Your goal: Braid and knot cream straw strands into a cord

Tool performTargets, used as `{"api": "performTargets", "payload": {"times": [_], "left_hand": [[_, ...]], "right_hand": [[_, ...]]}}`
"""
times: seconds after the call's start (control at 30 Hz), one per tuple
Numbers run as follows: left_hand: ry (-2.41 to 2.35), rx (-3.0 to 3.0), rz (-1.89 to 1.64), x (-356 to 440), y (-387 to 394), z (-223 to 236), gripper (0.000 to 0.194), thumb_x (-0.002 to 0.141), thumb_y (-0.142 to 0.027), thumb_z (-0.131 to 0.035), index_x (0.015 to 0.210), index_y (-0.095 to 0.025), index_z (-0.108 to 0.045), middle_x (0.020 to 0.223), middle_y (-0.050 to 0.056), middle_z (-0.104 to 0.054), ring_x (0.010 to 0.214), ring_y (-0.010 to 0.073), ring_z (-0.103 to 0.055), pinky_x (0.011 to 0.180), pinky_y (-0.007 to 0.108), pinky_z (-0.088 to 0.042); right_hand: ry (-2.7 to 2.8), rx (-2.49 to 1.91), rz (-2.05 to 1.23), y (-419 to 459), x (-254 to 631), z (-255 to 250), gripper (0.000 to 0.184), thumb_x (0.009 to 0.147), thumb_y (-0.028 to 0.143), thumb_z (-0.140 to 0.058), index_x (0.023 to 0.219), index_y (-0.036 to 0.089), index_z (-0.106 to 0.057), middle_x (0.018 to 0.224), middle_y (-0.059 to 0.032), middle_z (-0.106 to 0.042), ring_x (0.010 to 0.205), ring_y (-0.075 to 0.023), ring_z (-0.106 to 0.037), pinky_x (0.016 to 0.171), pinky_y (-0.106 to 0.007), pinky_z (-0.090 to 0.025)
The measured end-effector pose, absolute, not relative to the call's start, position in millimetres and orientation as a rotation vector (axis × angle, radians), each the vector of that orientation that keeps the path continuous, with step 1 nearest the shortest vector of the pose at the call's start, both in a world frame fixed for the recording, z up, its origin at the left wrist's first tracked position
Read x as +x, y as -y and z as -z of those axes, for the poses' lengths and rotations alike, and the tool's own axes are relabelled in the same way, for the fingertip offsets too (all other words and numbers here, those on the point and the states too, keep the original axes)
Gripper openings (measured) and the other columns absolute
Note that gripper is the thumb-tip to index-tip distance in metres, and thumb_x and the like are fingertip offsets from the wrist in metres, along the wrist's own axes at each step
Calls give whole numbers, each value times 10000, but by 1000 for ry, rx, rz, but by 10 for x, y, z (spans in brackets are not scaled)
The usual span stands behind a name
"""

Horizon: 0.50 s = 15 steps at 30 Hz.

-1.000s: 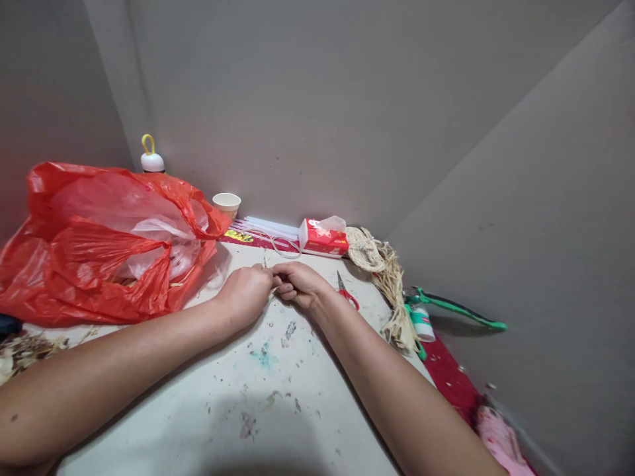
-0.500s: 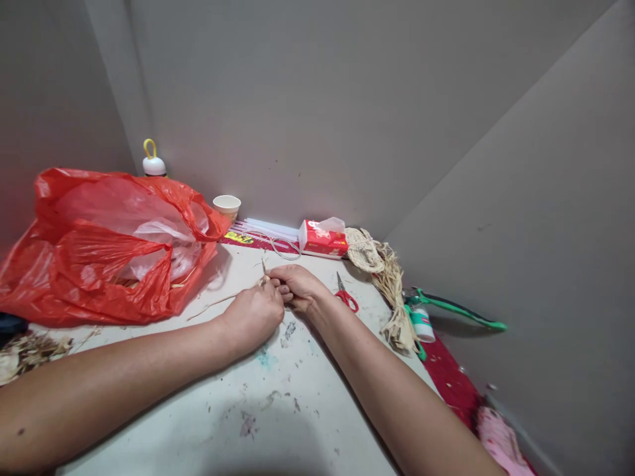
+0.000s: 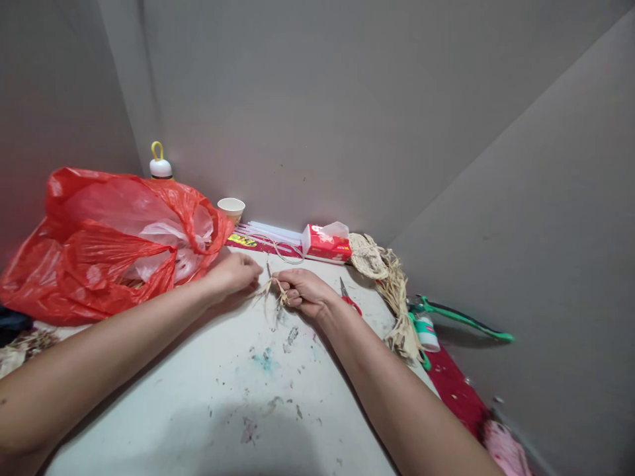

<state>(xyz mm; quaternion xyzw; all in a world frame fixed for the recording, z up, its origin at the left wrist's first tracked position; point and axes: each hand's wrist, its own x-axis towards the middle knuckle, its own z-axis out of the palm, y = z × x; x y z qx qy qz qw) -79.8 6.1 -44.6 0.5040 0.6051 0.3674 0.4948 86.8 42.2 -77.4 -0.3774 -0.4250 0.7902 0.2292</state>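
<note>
My right hand [image 3: 303, 289] is closed around a small bundle of dried straw strands [image 3: 270, 284]. Loose pale ends fan out to the left and below the fingers, and a thin darker tip sticks up above them. To the left, just apart from the bundle, is my left hand [image 3: 239, 272], its fingers curled together; whatever is in them, if anything, is hidden. Close behind that hand lies a red plastic bag [image 3: 104, 251] with white plastic inside. Red-handled scissors [image 3: 351, 304] rest beside my right wrist, partly covered by it.
Along the wall stand a paper cup [image 3: 231, 208], pale sticks [image 3: 275, 233] and a red tissue pack [image 3: 326, 246]. A woven straw piece [image 3: 368, 256] and a straw bunch [image 3: 397, 301] lie at right, near a white bottle [image 3: 426, 332] and a green-handled tool [image 3: 466, 318]. The tabletop [image 3: 223, 403] is stained.
My left hand has come away from my right hand, moving left and slightly up toward the red bag. The straw strands now show spread out from my right hand. The view has shifted slightly.
</note>
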Motion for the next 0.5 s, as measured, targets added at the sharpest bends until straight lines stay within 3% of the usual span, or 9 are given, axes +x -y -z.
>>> {"api": "performTargets", "payload": {"times": [0.17, 0.33, 0.43, 0.5], "left_hand": [[-1138, 925, -778, -666, -40, 573, 97, 739, -132, -530, 673, -96, -591, 639, 50, -625, 562, 108, -570, 615, 266, -507], [-1059, 853, -749, -651, -70, 597, 57, 690, -77, -547, 681, -92, -600, 637, 47, -623, 568, 102, -580, 610, 245, -509], [-1065, 881, -745, -640, -112, 667, 83, 692, -66, -507, 631, -106, -547, 544, 9, -546, 455, 73, -495, 495, 214, -445], [-1117, 953, -752, -622, -121, 706, 131, 714, -88, -473, 592, -132, -492, 462, -35, -444, 376, 51, -371, 397, 185, -311]], "right_hand": [[1204, -1035, -2170, -437, 877, 770, 253, 655, 168, -636, 549, 147, -407, 476, 86, -337, 351, 15, -187, 313, -114, -106], [1252, -1069, -2154, -462, 886, 786, 210, 659, 175, -627, 556, 136, -448, 467, 69, -392, 337, 12, -218, 306, -117, -110], [1265, -1103, -2147, -471, 891, 774, 167, 657, 179, -625, 588, 127, -482, 466, 76, -389, 332, 13, -216, 309, -116, -109], [1274, -1119, -2147, -474, 899, 762, 144, 655, 188, -629, 618, 120, -507, 462, 83, -381, 331, 13, -211, 313, -118, -103]]}}
